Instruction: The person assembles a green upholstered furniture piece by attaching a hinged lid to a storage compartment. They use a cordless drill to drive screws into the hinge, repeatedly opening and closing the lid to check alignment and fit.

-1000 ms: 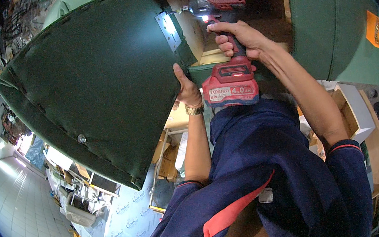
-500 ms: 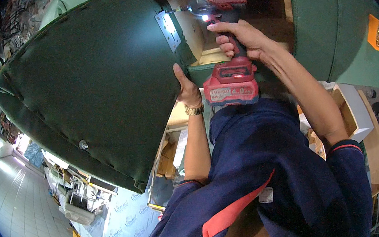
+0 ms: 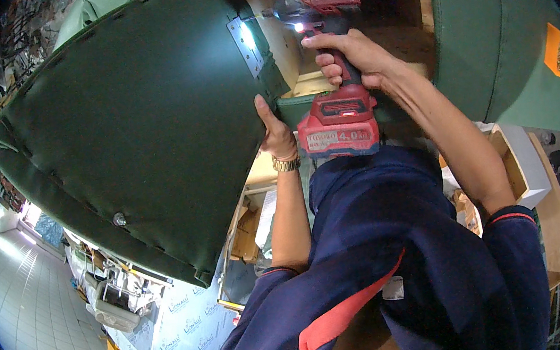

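My right hand (image 3: 353, 57) is wrapped round the grip of a red and black cordless impact driver (image 3: 340, 122), index finger at the trigger. The driver's lamp is lit, and its bit points left at a metal hinge plate (image 3: 245, 45) with screw holes. This plate sits on the right edge of a large dark green upholstered panel (image 3: 126, 117), beside a wooden frame piece (image 3: 273, 32). Lower down that edge, my left hand (image 3: 276, 133) grips the panel, thumb on its face; the fingers are mostly hidden behind it. Whether the bit meets a screw is too small to tell.
Right of the driver stands a green upholstered side (image 3: 468, 26) with an orange label (image 3: 557, 51). An open compartment lies behind the driver. A white box (image 3: 527, 165) is by my right elbow; a film-covered sheet (image 3: 193, 325) and tiled floor (image 3: 32, 317) are lower left.
The panel has shifted slightly left, along with my left hand. The driver in my right hand has also moved a little left, its lamp still lit.
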Demonstrator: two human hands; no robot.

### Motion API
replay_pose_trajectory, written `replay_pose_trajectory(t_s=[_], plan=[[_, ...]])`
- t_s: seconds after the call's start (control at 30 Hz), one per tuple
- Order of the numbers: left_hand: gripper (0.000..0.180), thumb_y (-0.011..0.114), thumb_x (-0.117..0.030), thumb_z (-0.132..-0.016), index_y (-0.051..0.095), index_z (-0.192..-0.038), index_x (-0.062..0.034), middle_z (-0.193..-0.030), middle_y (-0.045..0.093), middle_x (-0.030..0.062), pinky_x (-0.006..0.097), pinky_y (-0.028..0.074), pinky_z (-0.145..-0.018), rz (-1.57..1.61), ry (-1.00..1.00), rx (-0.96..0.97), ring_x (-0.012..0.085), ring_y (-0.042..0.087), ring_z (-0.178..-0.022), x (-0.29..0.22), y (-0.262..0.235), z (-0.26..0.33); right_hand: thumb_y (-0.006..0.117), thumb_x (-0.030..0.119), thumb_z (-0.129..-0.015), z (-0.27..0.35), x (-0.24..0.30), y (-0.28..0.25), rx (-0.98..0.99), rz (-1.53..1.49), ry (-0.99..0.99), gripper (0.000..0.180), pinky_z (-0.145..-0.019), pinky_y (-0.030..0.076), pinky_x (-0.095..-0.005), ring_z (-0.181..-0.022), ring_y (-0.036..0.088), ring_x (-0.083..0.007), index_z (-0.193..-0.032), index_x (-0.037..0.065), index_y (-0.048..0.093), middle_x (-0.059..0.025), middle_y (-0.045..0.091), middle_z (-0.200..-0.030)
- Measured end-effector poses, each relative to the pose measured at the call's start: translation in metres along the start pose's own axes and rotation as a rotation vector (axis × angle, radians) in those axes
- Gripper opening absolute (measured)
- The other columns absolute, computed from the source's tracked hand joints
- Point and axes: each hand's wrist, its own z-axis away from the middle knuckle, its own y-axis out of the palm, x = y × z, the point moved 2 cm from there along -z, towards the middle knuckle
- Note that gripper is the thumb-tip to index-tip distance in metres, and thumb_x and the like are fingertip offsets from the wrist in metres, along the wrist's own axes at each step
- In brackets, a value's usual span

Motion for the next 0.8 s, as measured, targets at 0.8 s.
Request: replay_pose_trajectory(t_s=[0.8], plan=[[0.022, 0.059, -0.008, -0.097, 0.069, -0.114, 0.0016, -0.115, 0.07, 0.0139, 0.032, 0.047, -0.096, -0.183, -0.108, 0.267, 0.0199, 0.065, -0.106, 0.007, -0.002, -0.009, 0.07, 0.018, -0.088, -0.002, 0.001, 0.0, 0.049, -0.007, -0.013, 0.016, -0.043, 0.039, -0.0221, -0.048, 0.047, -0.0062, -0.093, 0.007, 0.06, 0.0025, 0.053, -0.064]])
